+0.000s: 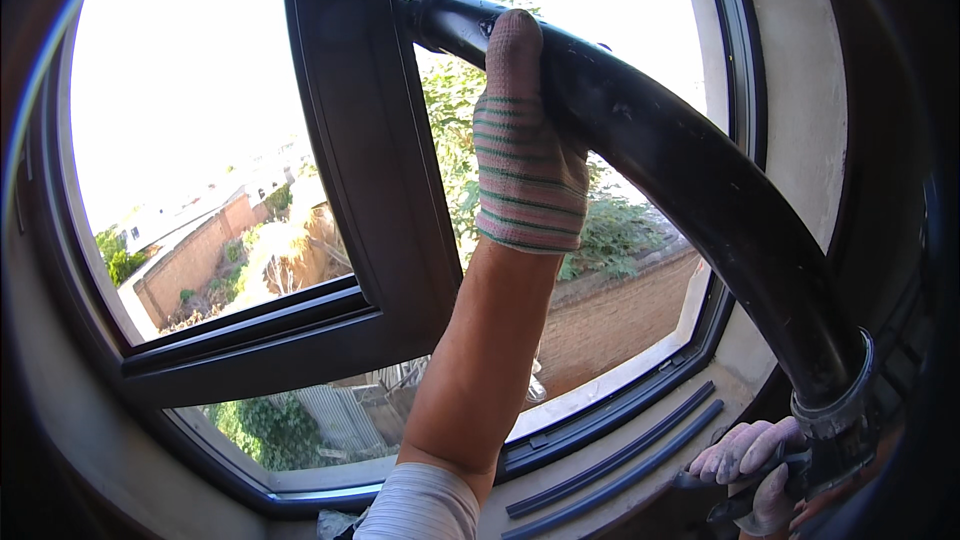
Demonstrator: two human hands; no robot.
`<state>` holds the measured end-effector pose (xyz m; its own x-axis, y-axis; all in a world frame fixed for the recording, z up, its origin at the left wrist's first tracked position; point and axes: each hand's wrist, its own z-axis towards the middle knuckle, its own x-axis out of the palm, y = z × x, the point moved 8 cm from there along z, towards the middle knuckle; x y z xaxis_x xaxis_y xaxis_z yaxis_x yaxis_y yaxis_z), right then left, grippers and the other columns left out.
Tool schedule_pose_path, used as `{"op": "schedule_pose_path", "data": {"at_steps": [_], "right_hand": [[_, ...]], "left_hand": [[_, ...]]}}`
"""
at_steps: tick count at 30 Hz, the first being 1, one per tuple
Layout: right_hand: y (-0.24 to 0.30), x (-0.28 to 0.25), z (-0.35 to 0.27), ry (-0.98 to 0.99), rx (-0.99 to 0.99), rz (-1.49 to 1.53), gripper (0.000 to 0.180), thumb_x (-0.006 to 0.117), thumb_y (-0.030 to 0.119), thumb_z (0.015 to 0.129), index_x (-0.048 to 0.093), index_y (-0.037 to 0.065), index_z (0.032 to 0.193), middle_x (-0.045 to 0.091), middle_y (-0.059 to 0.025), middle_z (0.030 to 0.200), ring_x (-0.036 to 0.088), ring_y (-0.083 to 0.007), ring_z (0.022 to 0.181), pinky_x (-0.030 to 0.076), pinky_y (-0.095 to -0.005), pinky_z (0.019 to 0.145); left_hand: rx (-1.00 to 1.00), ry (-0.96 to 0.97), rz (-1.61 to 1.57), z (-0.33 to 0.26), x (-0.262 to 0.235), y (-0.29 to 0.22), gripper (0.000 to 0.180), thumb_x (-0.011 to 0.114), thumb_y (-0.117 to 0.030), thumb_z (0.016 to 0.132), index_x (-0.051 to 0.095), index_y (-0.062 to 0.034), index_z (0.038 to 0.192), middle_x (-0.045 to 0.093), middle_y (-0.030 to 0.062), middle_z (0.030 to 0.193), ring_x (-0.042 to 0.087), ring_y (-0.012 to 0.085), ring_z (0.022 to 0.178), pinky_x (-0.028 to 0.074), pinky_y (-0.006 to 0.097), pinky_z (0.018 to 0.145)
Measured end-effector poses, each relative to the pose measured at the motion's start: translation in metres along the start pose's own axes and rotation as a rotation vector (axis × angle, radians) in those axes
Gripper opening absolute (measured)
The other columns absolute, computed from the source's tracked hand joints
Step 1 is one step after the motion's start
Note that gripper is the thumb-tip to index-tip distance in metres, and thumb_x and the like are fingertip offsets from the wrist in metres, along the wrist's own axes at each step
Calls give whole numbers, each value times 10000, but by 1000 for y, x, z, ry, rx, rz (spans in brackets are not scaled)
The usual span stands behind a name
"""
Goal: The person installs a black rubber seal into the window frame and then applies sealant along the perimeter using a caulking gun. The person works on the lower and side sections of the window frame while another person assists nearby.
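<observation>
A long black caulking gun (680, 170) stretches from the lower right up to the window, its barrel looking curved in this view. My left hand (530, 160), in a pinkish glove with green stripes, is closed around the barrel near the front, thumb on top. The front cap (440, 18) meets the edge of the dark upright window bar (365, 110); the nozzle tip is hard to make out. At the lower right my right hand (745, 450), in a stained pale glove, grips the gun's handle below the grey collar (835, 390). Part of that hand is hidden.
Two dark narrow strips (612, 448) lie along the sill (725, 395) below the window. The dark outer frame (745, 90) and pale wall (800, 70) flank the gun on the right. Beyond the window are brick walls (610, 315) and greenery (265, 430).
</observation>
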<state>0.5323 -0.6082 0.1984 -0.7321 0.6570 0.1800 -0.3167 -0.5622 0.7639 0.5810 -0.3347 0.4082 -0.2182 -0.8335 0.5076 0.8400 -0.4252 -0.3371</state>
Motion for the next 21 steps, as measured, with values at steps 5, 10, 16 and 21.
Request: {"op": "schedule_pose_path", "data": {"at_steps": [5, 10, 16, 21], "right_hand": [[0, 2, 1, 13, -8, 29, 443, 660, 481, 972, 501, 69, 1009, 541, -103, 873, 548, -249, 828, 543, -461, 779], [2, 2, -2, 9, -6, 20, 448, 655, 484, 973, 495, 67, 1009, 535, -104, 865, 547, -252, 805, 544, -462, 760], [0, 1, -7, 7, 6, -5, 449, 654, 485, 972, 495, 66, 990, 529, -101, 840, 545, -254, 786, 546, -464, 755], [-12, -7, -15, 12, 26, -19, 458, 664, 494, 963, 488, 70, 970, 529, -97, 832, 546, -250, 784, 549, -446, 735]], "left_hand": [[5, -18, -24, -2, -2, 2, 528, 816, -459, 835, 601, -65, 1114, 689, 126, 922, 698, 283, 900, 592, 441, 871], [10, 6, -19, -7, -1, 3, 536, 816, -463, 834, 596, -69, 1124, 692, 127, 926, 703, 279, 896, 602, 431, 854], [-18, -22, -38, -14, -2, 5, 550, 818, -474, 828, 586, -76, 1128, 680, 120, 915, 706, 278, 917, 607, 438, 859], [-24, -66, -3, -23, -10, 8, 601, 823, -490, 814, 558, -85, 1170, 693, 133, 916, 719, 294, 895, 623, 447, 825]]}}
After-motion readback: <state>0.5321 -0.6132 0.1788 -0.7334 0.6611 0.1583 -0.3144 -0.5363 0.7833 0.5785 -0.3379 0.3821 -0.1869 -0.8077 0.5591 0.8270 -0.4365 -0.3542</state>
